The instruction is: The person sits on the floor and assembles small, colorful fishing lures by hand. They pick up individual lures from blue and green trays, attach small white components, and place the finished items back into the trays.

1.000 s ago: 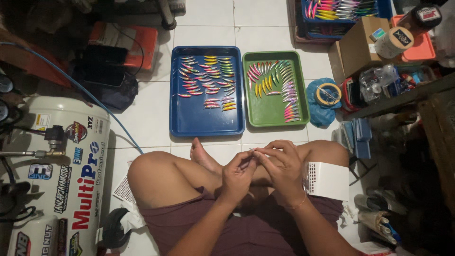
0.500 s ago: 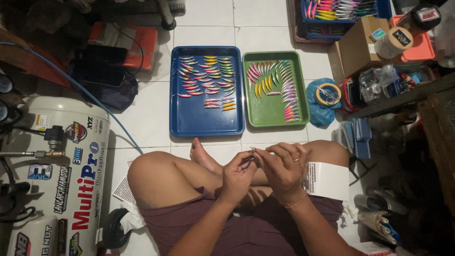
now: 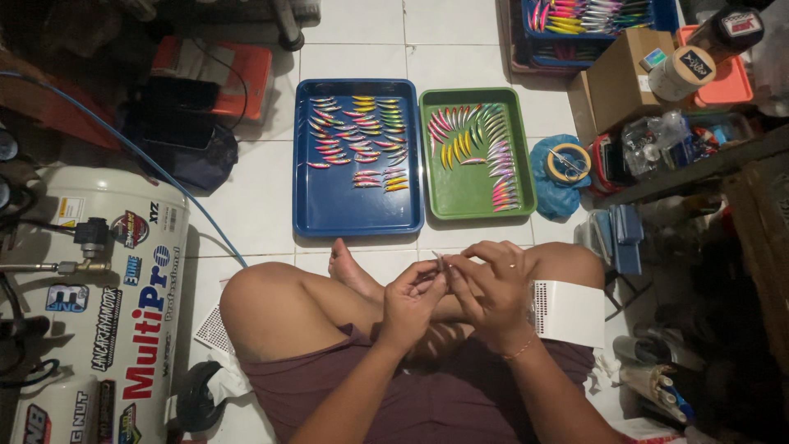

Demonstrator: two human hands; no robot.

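Floor: white tiles point(image 3: 255, 197), cluttered on both sides, seen from above.
Seated person: cross-legged, knees spread, one bare foot point(image 3: 349, 271) showing just left of the hands.
Left hand point(image 3: 411, 300): fingers pinched on a small slim piece point(image 3: 438, 260), too small to identify.
Right hand point(image 3: 491, 284): touching the left hand, fingertips closed on the same piece from the right.
Small piece: held between both hands' fingertips, above the lap, near the blue tray's near edge.
Blue tray point(image 3: 357, 205): on the floor beyond the hands, holding rows of colourful fishing lures point(image 3: 362, 140).
Green tray point(image 3: 468, 193): just right of the blue tray, lures fanned inside.
White tank point(image 3: 99, 288): far left, with a blue hose point(image 3: 164, 185).
Tape roll point(image 3: 569, 162): right of the green tray.
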